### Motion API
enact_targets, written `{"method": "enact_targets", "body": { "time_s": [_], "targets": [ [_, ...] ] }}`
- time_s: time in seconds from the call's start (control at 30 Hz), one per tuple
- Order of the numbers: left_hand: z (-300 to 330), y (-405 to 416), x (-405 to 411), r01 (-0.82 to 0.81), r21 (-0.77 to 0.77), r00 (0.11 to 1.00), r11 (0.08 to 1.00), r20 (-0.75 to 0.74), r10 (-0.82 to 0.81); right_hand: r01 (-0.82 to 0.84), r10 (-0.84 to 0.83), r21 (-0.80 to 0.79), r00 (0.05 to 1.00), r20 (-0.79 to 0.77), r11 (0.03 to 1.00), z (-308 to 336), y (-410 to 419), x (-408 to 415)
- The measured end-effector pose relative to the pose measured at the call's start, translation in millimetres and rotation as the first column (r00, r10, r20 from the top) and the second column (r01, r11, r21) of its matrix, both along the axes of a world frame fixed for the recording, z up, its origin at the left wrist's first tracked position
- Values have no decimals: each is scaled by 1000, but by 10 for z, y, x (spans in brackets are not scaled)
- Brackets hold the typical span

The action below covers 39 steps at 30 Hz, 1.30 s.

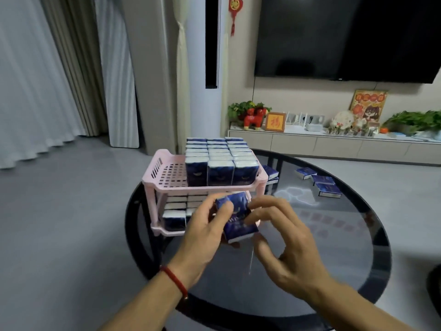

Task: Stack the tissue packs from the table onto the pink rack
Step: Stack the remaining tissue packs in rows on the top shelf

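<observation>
Since these are pocket tissue packs in slick plastic wrap, I'd guess they weigh next to nothing and squish a bit if you squeeze, so the short ends or the long edges look like the place to pinch, not the soft flat faces. The wrap probably slides against skin too, so a light two-sided grip seems safer than one fingertip.

Right now the held tissue pack (pixel 238 220) sits between both hands, just in front of the pink rack (pixel 164 173) at about its lower shelf height. The left hand (pixel 205 232) has its fingers curled around the pack's left side, thumb on the top corner. The right hand (pixel 284 237) is on the pack's right edge with curled fingertips pinching it, thumb tucked underneath near the bottom corner. The pack is tilted, near end lower.

The rack's top shelf already holds three rows of upright stacked packs (pixel 220 161) on its right part, with the left part bare. The lower shelf has more packs, partly hidden behind the hands. A few loose packs (pixel 324 185) lie flat on the far right of the round glass table (pixel 346 247), well apart from both hands.
</observation>
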<state>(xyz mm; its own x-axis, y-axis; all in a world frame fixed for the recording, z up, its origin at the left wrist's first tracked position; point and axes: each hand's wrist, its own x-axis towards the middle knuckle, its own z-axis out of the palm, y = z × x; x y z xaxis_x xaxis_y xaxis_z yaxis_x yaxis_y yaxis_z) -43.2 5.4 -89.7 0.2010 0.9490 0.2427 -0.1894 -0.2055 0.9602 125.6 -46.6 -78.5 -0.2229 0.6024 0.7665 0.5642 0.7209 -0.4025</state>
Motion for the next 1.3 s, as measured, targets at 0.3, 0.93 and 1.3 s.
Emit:
{"method": "enact_targets", "body": {
  "time_s": [0.3, 0.93, 1.3],
  "targets": [
    [278, 374, -675, -232, 420, 918, 877, -203, 341, 62, -59, -124, 998, 28, 990, 300, 715, -446],
    [192, 301, -944, -523, 411, 771, 747, -145, 620, 302, -301, 49, 894, 333, 952, 521, 1334, -737],
    [130, 376, -719, -351, 399, 786, 847, -365, 498, 410, -450, 199, 720, 528, 890, 269, 1255, -734]
  ]
}}
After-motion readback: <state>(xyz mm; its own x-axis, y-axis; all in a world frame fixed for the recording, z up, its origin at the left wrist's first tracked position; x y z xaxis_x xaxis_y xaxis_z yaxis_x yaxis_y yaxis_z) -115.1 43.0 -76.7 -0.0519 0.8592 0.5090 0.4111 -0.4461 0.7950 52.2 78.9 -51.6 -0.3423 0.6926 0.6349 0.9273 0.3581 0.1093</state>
